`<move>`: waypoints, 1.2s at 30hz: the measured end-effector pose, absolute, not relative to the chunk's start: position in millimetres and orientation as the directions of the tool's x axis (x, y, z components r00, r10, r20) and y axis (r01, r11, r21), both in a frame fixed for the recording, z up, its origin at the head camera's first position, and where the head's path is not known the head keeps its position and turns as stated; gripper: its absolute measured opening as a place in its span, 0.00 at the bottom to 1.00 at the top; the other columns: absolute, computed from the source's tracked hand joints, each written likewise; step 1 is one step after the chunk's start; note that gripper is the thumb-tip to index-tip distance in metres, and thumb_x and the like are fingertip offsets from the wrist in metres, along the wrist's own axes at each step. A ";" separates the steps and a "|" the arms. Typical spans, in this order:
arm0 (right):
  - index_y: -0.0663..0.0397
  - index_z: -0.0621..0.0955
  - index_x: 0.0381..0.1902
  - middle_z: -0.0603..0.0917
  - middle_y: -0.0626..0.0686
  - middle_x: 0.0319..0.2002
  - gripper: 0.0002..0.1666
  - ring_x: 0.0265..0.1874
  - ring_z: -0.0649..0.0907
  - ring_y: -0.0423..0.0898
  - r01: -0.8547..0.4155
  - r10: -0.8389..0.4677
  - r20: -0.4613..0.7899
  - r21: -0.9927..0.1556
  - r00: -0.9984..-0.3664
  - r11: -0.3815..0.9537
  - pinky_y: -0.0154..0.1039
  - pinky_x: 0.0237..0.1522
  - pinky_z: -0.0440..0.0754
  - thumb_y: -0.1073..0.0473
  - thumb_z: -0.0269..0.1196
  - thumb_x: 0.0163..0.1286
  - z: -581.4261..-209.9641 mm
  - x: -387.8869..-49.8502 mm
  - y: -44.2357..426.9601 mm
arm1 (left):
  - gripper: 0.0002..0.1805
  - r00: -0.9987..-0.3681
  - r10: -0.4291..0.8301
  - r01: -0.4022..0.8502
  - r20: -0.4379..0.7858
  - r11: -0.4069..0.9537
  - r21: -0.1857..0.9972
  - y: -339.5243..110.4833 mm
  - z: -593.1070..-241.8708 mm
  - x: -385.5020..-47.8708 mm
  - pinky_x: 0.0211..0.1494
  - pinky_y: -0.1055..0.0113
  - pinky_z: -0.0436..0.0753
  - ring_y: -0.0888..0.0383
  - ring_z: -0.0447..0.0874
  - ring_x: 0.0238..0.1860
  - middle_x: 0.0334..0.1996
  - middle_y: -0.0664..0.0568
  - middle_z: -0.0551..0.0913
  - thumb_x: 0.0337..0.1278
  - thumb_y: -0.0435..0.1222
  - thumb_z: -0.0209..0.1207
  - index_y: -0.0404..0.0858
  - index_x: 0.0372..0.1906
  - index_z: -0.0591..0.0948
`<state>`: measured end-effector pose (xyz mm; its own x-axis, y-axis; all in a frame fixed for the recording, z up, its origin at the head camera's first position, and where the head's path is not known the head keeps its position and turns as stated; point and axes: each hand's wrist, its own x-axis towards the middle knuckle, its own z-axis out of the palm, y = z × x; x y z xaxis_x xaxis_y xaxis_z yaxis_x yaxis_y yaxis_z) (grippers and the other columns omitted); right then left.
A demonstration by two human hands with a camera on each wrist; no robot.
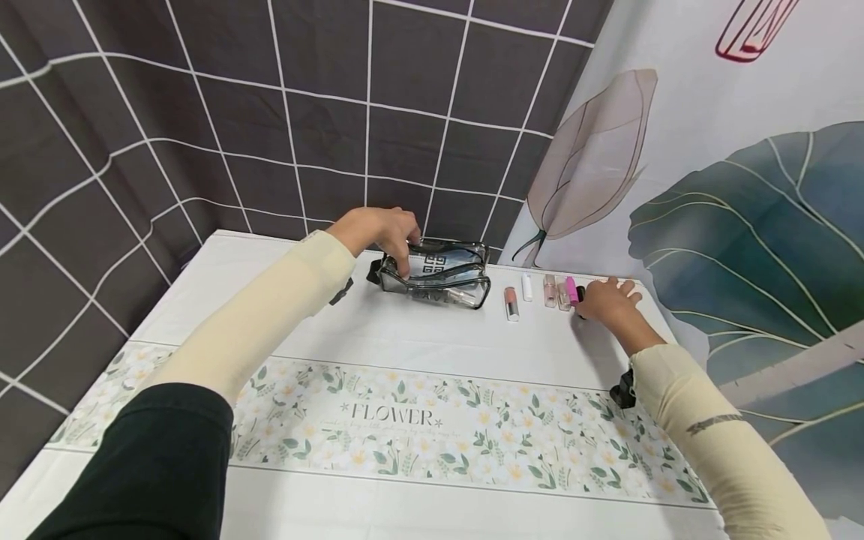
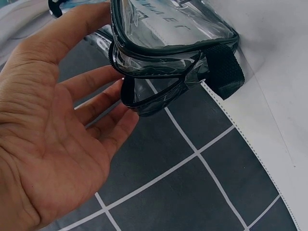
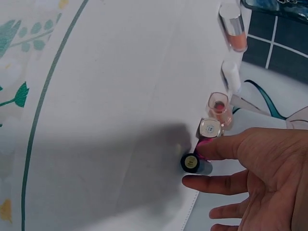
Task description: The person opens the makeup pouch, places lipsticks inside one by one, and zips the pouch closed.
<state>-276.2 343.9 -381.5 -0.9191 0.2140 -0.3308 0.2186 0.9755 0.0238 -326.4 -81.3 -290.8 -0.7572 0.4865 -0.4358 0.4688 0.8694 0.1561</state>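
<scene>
In the head view my left hand (image 1: 381, 229) grips the left end of a clear, black-edged zip pouch (image 1: 440, 279) at the back of the table. The left wrist view shows the thumb on one side of the pouch and fingertips on the other. My right hand (image 1: 610, 302) is at the right end of a row of lip cosmetics. Its thumb and index finger stand on either side of a black-capped tube (image 3: 191, 163), with a gap at the index finger. Beside it lie a magenta tube (image 1: 571, 289), two pinkish tubes (image 1: 550, 291), a white tube (image 1: 527, 287) and a peach-and-silver tube (image 1: 511, 304).
The white table (image 1: 405, 337) has a floral band reading FLOWER across its front part. Behind it hangs a dark gridded cloth (image 1: 324, 135), with a leaf-patterned curtain (image 1: 736, 225) on the right. Some small items are visible inside the pouch.
</scene>
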 end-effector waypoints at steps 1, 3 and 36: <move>0.84 0.75 0.71 0.57 0.89 0.78 0.38 0.81 0.49 0.88 0.221 0.217 -0.332 0.024 -0.918 0.975 0.80 0.82 0.53 0.52 0.60 0.81 -381.9 -276.2 343.8 | 0.48 -0.757 0.486 0.468 -0.437 0.870 0.156 -81.4 -290.7 -326.3 0.88 0.47 0.72 0.45 0.65 0.85 0.84 0.45 0.69 0.60 0.53 0.79 0.43 0.83 0.76; 0.84 0.75 0.70 0.58 0.89 0.77 0.37 0.81 0.50 0.88 0.227 0.219 -0.333 0.018 -0.917 0.974 0.80 0.82 0.53 0.53 0.60 0.80 -382.8 -276.1 344.8 | 0.48 -0.757 0.486 0.469 -0.437 0.870 0.154 -81.5 -290.4 -326.0 0.88 0.47 0.72 0.44 0.64 0.85 0.85 0.44 0.69 0.60 0.53 0.79 0.43 0.83 0.76; 0.90 0.69 0.71 0.52 0.91 0.77 0.38 0.80 0.48 0.89 0.289 0.260 -0.298 -0.058 -0.918 0.956 0.83 0.82 0.51 0.56 0.53 0.80 -375.4 -274.7 354.7 | 0.47 -0.753 0.500 0.486 -0.428 0.861 0.150 -83.2 -291.9 -324.1 0.90 0.45 0.70 0.42 0.60 0.88 0.86 0.43 0.66 0.62 0.52 0.78 0.43 0.83 0.77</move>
<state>-274.7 354.7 -375.4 -0.9184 0.2597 -0.2984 0.2890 0.9556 -0.0578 -324.1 -83.2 -291.9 -0.7530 0.4997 -0.4281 0.4862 0.8609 0.1499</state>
